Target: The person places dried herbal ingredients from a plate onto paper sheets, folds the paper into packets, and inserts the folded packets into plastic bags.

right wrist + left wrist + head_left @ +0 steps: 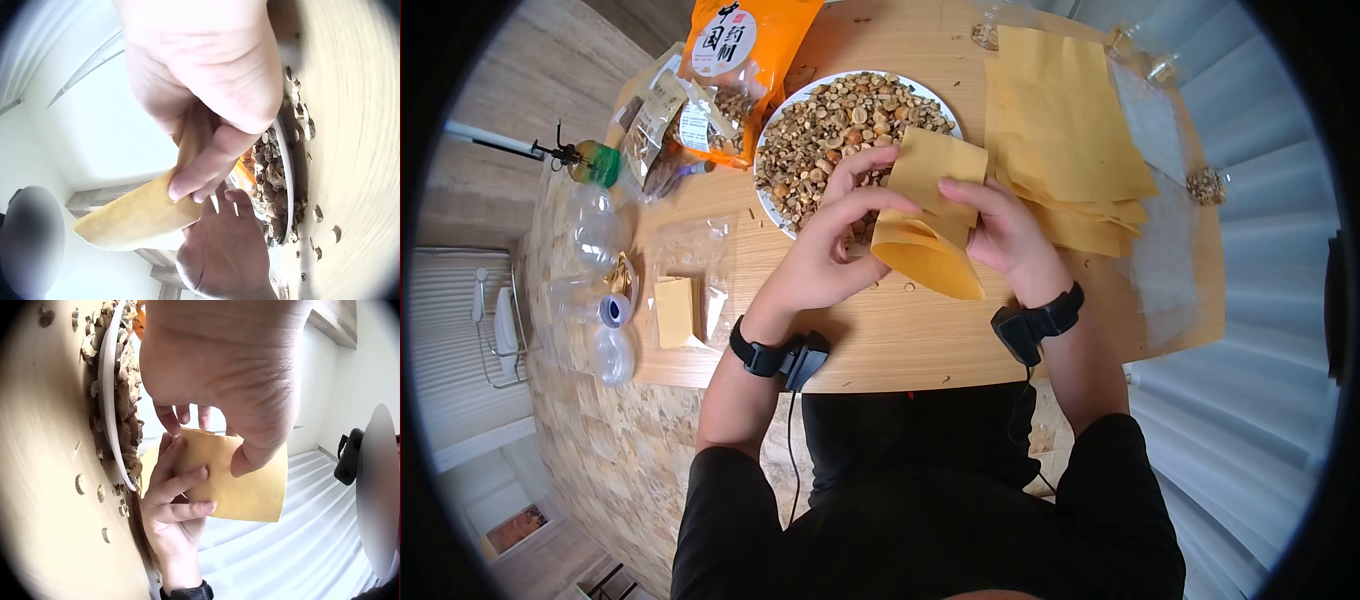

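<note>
Both hands hold one yellow paper bag [935,185] above the table, in front of the plate; its mouth gapes toward the person. The left hand [840,235] grips the bag's left side, thumb near the mouth, fingers behind. On the other side, the right hand [1015,235] pinches the bag with its thumb on the front. In the left wrist view the bag [250,494] lies between the left hand [219,369] and the fingers of the right. The right wrist view shows the bag [137,215] held by the right hand [206,81].
A white plate [774,213] heaped with dried brown pieces [810,150] stands behind the hands. Yellow bags [1065,130] lie stacked at right. At left are an orange package [775,40], a green spray bottle [598,165], small paper packets [676,310] and clear plastic containers [613,355].
</note>
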`<state>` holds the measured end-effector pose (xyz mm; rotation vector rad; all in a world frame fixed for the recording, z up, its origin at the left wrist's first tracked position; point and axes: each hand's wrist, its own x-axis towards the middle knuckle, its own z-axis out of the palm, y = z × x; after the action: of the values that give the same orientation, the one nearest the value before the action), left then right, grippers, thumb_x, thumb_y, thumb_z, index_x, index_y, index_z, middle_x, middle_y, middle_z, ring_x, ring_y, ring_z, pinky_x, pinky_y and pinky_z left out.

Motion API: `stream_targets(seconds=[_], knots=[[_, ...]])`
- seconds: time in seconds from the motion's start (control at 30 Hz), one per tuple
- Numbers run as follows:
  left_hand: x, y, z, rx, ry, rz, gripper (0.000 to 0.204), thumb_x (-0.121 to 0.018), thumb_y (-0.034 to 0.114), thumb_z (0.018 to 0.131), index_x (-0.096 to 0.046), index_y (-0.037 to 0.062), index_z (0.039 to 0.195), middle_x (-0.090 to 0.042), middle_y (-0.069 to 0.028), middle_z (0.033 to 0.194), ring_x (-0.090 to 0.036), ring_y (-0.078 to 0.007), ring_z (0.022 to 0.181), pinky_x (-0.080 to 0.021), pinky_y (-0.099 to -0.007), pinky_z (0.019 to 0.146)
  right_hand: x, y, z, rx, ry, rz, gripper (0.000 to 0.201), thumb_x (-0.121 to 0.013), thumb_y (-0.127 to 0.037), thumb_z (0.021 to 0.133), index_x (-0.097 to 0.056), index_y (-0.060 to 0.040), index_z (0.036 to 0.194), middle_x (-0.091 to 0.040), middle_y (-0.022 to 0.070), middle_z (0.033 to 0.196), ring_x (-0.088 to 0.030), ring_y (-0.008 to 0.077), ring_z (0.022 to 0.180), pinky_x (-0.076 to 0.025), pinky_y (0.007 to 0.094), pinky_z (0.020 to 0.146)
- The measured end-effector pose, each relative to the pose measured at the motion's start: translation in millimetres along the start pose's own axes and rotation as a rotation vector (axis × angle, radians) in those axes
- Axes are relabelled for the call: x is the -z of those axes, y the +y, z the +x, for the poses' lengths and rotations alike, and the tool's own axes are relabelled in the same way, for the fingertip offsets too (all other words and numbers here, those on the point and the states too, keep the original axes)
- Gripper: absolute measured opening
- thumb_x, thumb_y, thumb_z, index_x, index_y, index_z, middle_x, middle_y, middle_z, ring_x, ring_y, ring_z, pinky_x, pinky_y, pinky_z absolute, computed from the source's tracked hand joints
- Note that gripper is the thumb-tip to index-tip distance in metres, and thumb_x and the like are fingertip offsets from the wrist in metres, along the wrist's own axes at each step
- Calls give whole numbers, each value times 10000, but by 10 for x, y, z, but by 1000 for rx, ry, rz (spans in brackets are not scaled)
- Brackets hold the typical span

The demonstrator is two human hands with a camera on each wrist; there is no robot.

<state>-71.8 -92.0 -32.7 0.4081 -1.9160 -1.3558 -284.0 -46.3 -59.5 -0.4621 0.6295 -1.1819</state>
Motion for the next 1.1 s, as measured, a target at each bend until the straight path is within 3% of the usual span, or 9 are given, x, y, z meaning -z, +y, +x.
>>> stream_targets(seconds=[0.17,0.23,0.3,0.5,0.6,0.67,0.77,0.97,1.1], knots=[[60,-18,-24,26,-81,-8,282,-733,70,772,-658,48,1043,-331,-136,1404,-354,-242,1306,-351,-372,1025,-59,27,-49,43,44,-175,435,-601,-127,890,-456,-23,1287,-607,119,1117,-657,208,928,-602,348,673],[44,-44,-9,28,-39,12,242,-723,76,794,-653,37,1022,-334,-132,1400,-364,-240,1297,-363,-364,1018,-52,42,-48,108,68,-376,436,-589,-123,896,-445,-20,1295,-609,129,1107,-668,221,893,-610,361,628],[12,-72,6,29,3,31,204,-713,82,815,-648,27,1001,-337,-128,1397,-375,-237,1288,-375,-357,1010,-54,57,-26,-53,-74,17,429,-554,-100,906,-426,-17,1307,-610,149,1089,-681,249,831,-610,381,540],[-46,-93,11,131,166,-53,108,-619,35,877,-594,-8,973,-396,-124,1343,-430,-223,1235,-346,-364,1046,-101,51,-42,-32,-42,-213,491,-491,-35,905,-335,-55,1370,-605,161,1113,-682,251,818,-609,382,517],[-90,15,30,353,184,-275,168,-614,38,885,-559,-15,1035,-430,-123,1306,-491,-183,1143,-426,-317,962,-110,61,-59,-28,-26,-252,494,-483,-37,910,-323,-61,1377,-604,165,1117,-683,251,826,-607,374,508],[-139,42,56,289,303,-310,149,-635,84,893,-546,-23,945,-593,-66,979,-576,-89,858,-497,-231,712,-106,64,-51,-33,-29,-253,486,-481,-43,915,-325,-59,1376,-605,167,1116,-683,253,834,-606,368,504],[-36,-29,11,479,146,-201,147,-622,132,914,-556,3,944,-598,-9,841,-541,-37,767,-446,-196,619,-100,57,-46,-47,-65,-284,468,-481,-103,937,-325,-58,1376,-607,175,1108,-682,256,841,-608,370,517],[-37,-43,-17,446,242,-113,156,-607,157,929,-551,13,903,-586,26,756,-488,-9,655,-402,-178,551,-185,8,-76,-113,-262,3,495,-462,-335,982,-337,-42,1361,-617,167,1070,-689,253,792,-583,314,517],[-32,-58,-30,434,255,-112,178,-580,182,947,-541,22,881,-569,28,730,-469,-4,632,-398,-175,548,-157,30,-81,-46,-186,-312,477,-461,-406,977,-402,-26,1259,-622,147,993,-679,229,713,-544,282,472]])
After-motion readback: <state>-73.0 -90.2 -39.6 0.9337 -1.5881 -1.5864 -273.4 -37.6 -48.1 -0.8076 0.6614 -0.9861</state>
